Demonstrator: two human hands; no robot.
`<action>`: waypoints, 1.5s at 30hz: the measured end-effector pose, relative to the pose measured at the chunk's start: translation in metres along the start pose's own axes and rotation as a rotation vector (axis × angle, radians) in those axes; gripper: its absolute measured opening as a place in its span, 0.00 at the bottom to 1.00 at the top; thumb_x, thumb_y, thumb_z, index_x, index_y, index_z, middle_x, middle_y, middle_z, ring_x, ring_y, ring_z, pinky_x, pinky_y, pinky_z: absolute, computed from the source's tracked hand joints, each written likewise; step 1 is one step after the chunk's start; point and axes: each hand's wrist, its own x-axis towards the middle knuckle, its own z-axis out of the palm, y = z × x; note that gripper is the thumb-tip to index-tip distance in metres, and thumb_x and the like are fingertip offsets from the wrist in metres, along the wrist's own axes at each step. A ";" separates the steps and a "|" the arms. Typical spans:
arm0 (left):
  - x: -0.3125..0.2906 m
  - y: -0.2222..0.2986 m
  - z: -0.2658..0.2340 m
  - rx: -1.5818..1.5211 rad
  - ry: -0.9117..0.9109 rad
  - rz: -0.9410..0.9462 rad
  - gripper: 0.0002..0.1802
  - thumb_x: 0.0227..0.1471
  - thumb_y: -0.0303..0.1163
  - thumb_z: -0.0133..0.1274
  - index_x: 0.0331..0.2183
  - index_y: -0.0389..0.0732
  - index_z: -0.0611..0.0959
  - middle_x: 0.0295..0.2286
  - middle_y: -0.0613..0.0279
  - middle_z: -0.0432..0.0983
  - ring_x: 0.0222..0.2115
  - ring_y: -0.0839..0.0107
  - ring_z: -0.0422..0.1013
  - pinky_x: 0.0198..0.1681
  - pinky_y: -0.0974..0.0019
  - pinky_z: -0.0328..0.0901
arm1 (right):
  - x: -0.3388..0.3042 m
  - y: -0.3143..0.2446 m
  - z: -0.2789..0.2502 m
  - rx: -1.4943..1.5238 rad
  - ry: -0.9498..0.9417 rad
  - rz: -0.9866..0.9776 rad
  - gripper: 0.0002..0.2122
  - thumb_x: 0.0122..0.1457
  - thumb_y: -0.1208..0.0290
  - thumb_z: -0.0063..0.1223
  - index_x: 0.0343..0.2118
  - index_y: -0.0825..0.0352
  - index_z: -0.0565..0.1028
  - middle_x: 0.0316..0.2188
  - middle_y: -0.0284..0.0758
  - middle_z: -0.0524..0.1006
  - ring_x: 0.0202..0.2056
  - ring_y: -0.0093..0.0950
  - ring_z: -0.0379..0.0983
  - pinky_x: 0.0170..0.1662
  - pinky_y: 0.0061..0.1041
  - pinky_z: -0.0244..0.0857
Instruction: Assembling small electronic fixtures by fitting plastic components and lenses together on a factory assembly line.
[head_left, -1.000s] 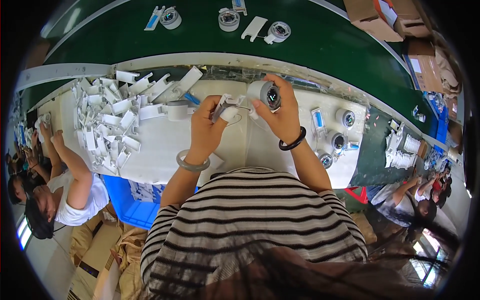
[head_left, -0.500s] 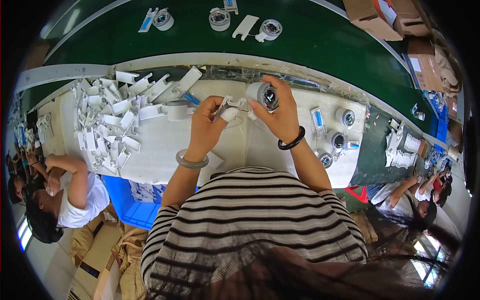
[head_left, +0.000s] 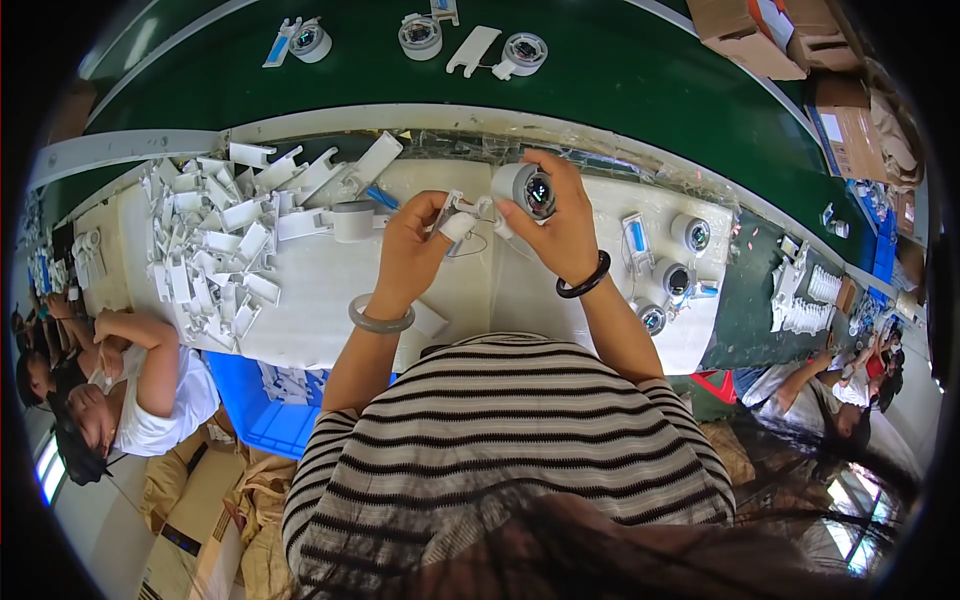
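Note:
My left hand point(head_left: 412, 245) is closed on a small white plastic bracket point(head_left: 453, 208), whose notched end points toward my right hand. My right hand point(head_left: 560, 228) grips a round white housing point(head_left: 525, 190) by its side, its open face with a dark circuit board turned to the right. A thin wire hangs between the two parts, which are held close together above the pale work surface. White covering shows at my left thumb tip. Whether the two parts touch is hard to make out. A round white housing point(head_left: 353, 222) stands on its side left of my left hand.
White plastic brackets point(head_left: 215, 235) lie in a heap at the left. Several round housings point(head_left: 690, 233) sit at the right. Beyond a raised edge, a green conveyor belt point(head_left: 620, 70) carries more units. A blue crate point(head_left: 268, 420) stands lower left; co-workers sit on both sides.
The units on the green belt have shifted slightly left. The bracket in my left hand has tilted a little; my right hand is nearly still.

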 end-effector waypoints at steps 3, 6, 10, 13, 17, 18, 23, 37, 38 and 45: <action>0.000 -0.002 -0.001 0.021 0.004 -0.029 0.10 0.51 0.27 0.56 0.37 0.35 0.76 0.29 0.69 0.74 0.30 0.82 0.69 0.32 0.78 0.63 | 0.000 0.000 0.000 0.006 -0.008 0.017 0.27 0.45 0.68 0.65 0.49 0.65 0.66 0.42 0.45 0.69 0.42 0.42 0.69 0.42 0.32 0.66; 0.002 0.001 0.001 0.007 0.004 -0.021 0.10 0.51 0.27 0.56 0.36 0.35 0.76 0.28 0.69 0.73 0.28 0.83 0.68 0.31 0.79 0.62 | 0.000 0.002 0.001 -0.011 -0.001 0.006 0.27 0.45 0.68 0.65 0.49 0.65 0.66 0.42 0.44 0.69 0.41 0.42 0.69 0.42 0.32 0.66; 0.004 -0.003 -0.002 0.016 -0.010 -0.011 0.10 0.51 0.28 0.56 0.36 0.35 0.76 0.28 0.69 0.73 0.28 0.84 0.68 0.30 0.79 0.62 | 0.001 0.002 0.001 -0.024 -0.001 -0.001 0.27 0.45 0.68 0.65 0.49 0.65 0.66 0.42 0.45 0.69 0.41 0.42 0.69 0.42 0.32 0.66; 0.005 -0.008 -0.004 0.009 -0.017 -0.035 0.10 0.51 0.28 0.56 0.36 0.35 0.76 0.27 0.69 0.73 0.28 0.84 0.68 0.30 0.79 0.62 | 0.002 0.003 0.001 -0.027 -0.005 -0.001 0.28 0.44 0.68 0.65 0.49 0.65 0.66 0.42 0.45 0.69 0.41 0.42 0.69 0.42 0.32 0.66; 0.004 -0.010 -0.005 0.012 -0.023 -0.052 0.10 0.51 0.28 0.56 0.36 0.35 0.76 0.27 0.69 0.73 0.27 0.83 0.68 0.31 0.79 0.62 | 0.001 0.004 0.003 -0.023 -0.014 0.026 0.28 0.44 0.67 0.65 0.49 0.64 0.66 0.43 0.45 0.69 0.42 0.43 0.69 0.42 0.32 0.66; 0.003 -0.010 -0.006 0.020 -0.025 -0.058 0.10 0.52 0.28 0.55 0.36 0.35 0.76 0.27 0.69 0.74 0.27 0.83 0.68 0.31 0.79 0.62 | 0.001 0.004 0.003 -0.019 -0.019 0.036 0.28 0.44 0.67 0.65 0.49 0.64 0.67 0.43 0.45 0.69 0.42 0.43 0.69 0.42 0.32 0.66; 0.006 -0.010 -0.004 -0.024 -0.012 -0.079 0.10 0.52 0.28 0.55 0.36 0.35 0.76 0.27 0.68 0.74 0.27 0.83 0.69 0.31 0.79 0.63 | 0.001 0.006 0.004 -0.024 -0.024 0.034 0.28 0.44 0.67 0.65 0.49 0.64 0.67 0.43 0.46 0.69 0.42 0.43 0.69 0.43 0.32 0.66; 0.013 -0.023 -0.015 -0.039 -0.064 -0.105 0.11 0.55 0.31 0.52 0.40 0.38 0.75 0.30 0.70 0.73 0.28 0.85 0.65 0.28 0.79 0.61 | 0.009 0.010 0.008 0.063 -0.050 0.127 0.25 0.46 0.71 0.63 0.48 0.65 0.68 0.41 0.37 0.72 0.42 0.30 0.68 0.46 0.25 0.62; 0.015 -0.023 -0.015 -0.023 -0.055 -0.102 0.12 0.55 0.31 0.52 0.41 0.39 0.74 0.32 0.70 0.73 0.28 0.86 0.65 0.27 0.80 0.60 | 0.008 0.017 0.008 0.146 -0.047 0.149 0.24 0.48 0.72 0.62 0.49 0.65 0.68 0.41 0.35 0.72 0.40 0.27 0.68 0.44 0.23 0.63; 0.060 -0.027 -0.086 0.098 -0.013 -0.106 0.20 0.50 0.22 0.46 0.47 0.45 0.71 0.39 0.63 0.71 0.31 0.76 0.74 0.24 0.74 0.69 | 0.031 0.055 -0.020 0.480 0.072 0.579 0.18 0.57 0.65 0.53 0.51 0.60 0.68 0.40 0.27 0.69 0.32 0.13 0.65 0.27 0.11 0.61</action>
